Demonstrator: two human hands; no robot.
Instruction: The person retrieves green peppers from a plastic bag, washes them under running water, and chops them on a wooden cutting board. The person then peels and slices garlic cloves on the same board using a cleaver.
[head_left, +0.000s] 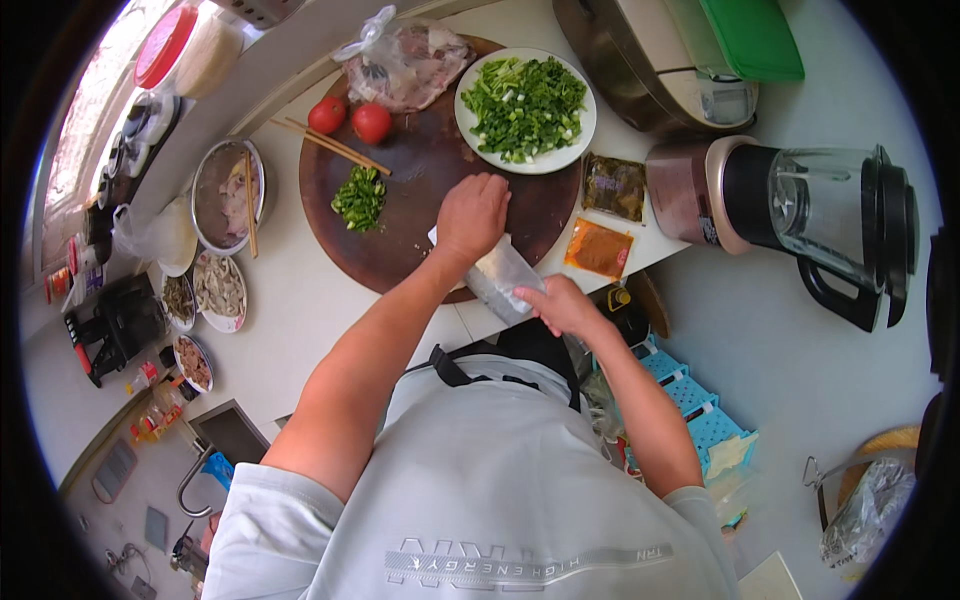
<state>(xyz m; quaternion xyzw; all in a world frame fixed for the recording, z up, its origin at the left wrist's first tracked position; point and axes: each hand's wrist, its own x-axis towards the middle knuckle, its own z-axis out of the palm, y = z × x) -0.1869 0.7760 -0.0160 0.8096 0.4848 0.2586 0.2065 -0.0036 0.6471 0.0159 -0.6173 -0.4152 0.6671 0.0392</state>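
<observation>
My left hand (472, 214) is over the front right of a round wooden chopping board (420, 247), fingers bent, resting on or just above a pale, shiny flat item (504, 274). Whether it grips that item cannot be told. My right hand (561, 304) holds the item's near end at the board's front edge; it may be a blade or a plastic packet. Chopped green pepper (359, 199) lies on the board's left, near a pair of chopsticks (330, 146) and two tomatoes (371, 123). A white plate (465, 142) of chopped greens and a plastic bag of raw meat (409, 64) are behind.
A blender (817, 217) and two sealed food packets (598, 247) are on the right. Leftward, a metal bowl (196, 187) holds raw meat, with chopsticks across it; several plates of food (220, 292) stand nearby. A sink (229, 431) is further left, blue baskets (690, 397) below right.
</observation>
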